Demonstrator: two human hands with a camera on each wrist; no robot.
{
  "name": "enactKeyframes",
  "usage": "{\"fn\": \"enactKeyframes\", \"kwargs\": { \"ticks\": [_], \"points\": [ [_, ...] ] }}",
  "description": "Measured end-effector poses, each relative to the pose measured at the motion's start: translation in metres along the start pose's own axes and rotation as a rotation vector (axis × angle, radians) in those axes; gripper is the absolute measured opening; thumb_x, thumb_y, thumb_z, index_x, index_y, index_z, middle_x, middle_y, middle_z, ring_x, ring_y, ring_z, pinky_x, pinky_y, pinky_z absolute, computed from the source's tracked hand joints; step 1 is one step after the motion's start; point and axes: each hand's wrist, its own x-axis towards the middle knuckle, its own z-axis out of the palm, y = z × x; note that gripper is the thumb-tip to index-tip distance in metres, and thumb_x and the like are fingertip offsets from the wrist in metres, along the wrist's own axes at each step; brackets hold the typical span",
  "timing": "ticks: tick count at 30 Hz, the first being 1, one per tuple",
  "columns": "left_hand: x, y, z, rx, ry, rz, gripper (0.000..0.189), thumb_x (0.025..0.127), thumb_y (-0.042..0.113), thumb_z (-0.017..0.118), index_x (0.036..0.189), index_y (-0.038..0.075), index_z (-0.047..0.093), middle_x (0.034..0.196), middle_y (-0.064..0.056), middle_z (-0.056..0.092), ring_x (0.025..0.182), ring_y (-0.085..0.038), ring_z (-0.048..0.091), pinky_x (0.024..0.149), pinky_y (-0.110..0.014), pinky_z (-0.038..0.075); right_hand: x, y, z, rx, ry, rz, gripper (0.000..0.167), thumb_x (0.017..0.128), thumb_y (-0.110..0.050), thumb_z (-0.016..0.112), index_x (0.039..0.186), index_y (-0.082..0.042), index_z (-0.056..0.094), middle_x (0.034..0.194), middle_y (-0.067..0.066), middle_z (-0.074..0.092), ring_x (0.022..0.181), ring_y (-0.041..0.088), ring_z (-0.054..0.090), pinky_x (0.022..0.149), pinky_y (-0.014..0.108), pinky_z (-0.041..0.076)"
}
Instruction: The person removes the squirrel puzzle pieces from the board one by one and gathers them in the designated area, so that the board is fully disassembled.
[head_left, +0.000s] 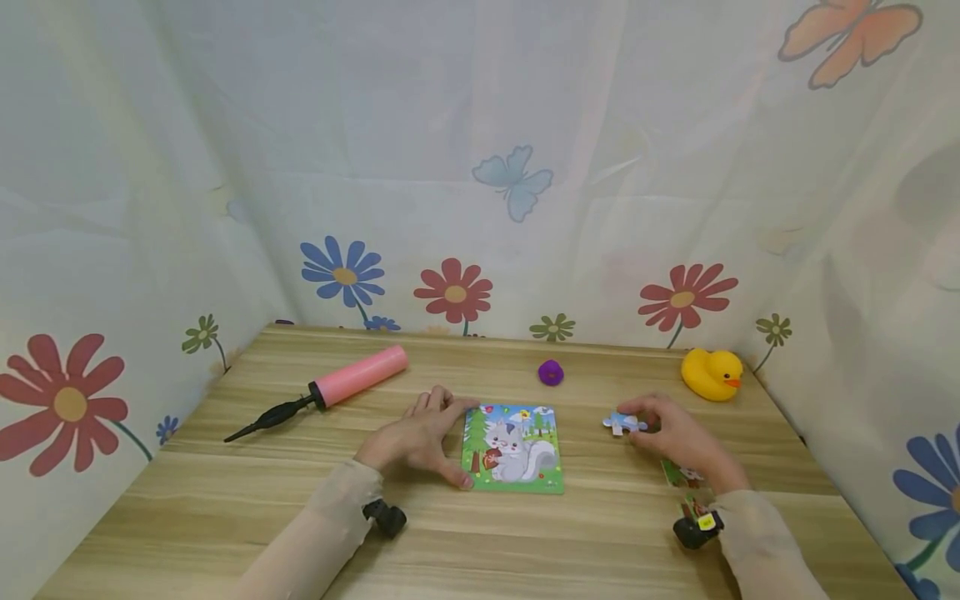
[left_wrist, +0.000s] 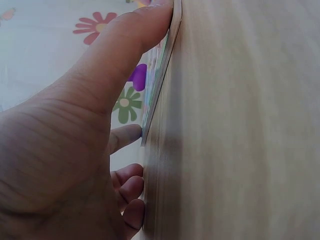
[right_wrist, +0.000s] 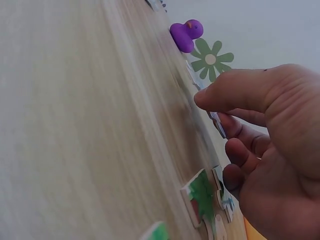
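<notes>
A square squirrel picture board (head_left: 512, 450) is in the middle of the table. At its left side, my left hand (head_left: 420, 437) holds it, thumb by the near corner and index finger by the far one. The left wrist view shows the board's edge (left_wrist: 161, 82) slanting against the tabletop, with a shadow below. Over to the right, my right hand (head_left: 678, 437) pinches a pale blue jigsaw piece (head_left: 619, 423) between thumb and fingers, just above the table. Green jigsaw pieces (right_wrist: 200, 197) lie under that hand, partly hidden by it in the head view.
A yellow rubber duck (head_left: 711, 375) sits at the back right. The small purple duck (head_left: 551, 372) stands behind the board. A pink hand pump (head_left: 360, 377) with a black nozzle lies at the left. A flowered curtain (head_left: 480, 225) hangs along the table's back edge.
</notes>
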Motion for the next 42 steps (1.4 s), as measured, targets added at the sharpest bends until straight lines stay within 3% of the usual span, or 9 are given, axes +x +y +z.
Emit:
{"fn": "enactKeyframes", "kwargs": {
  "ticks": [9,27,42],
  "points": [
    [-0.001,0.002,-0.001,-0.006,0.001,0.003,0.125,0.070,0.062,0.103,0.172,0.028,0.040,0.149,-0.011,0.039,0.125,-0.030,0.039,0.107,-0.049,0.039,0.001,-0.006,0.001,-0.043,-0.035,-0.011,0.035,0.101,-0.010,0.083,0.135,-0.005,0.076,0.121,0.010,0.063,0.100,0.026,0.049,0.080,0.031,0.044],
    [0.000,0.002,-0.001,-0.012,-0.009,-0.018,0.126,0.069,0.065,0.102,0.172,0.028,0.039,0.150,-0.011,0.039,0.129,-0.032,0.038,0.109,-0.050,0.039,-0.002,-0.014,0.002,-0.011,-0.038,0.003,0.038,0.100,-0.007,0.083,0.136,-0.001,0.075,0.124,0.015,0.062,0.102,0.029,0.049,0.080,0.030,0.042],
    [0.000,0.000,-0.001,-0.005,-0.004,0.006,0.127,0.069,0.065,0.102,0.172,0.029,0.038,0.150,-0.012,0.038,0.128,-0.031,0.038,0.108,-0.050,0.038,-0.001,-0.013,0.003,-0.025,-0.044,0.011,0.040,0.101,-0.009,0.083,0.138,0.000,0.073,0.127,0.016,0.063,0.103,0.029,0.049,0.083,0.032,0.043]
  ]
}}
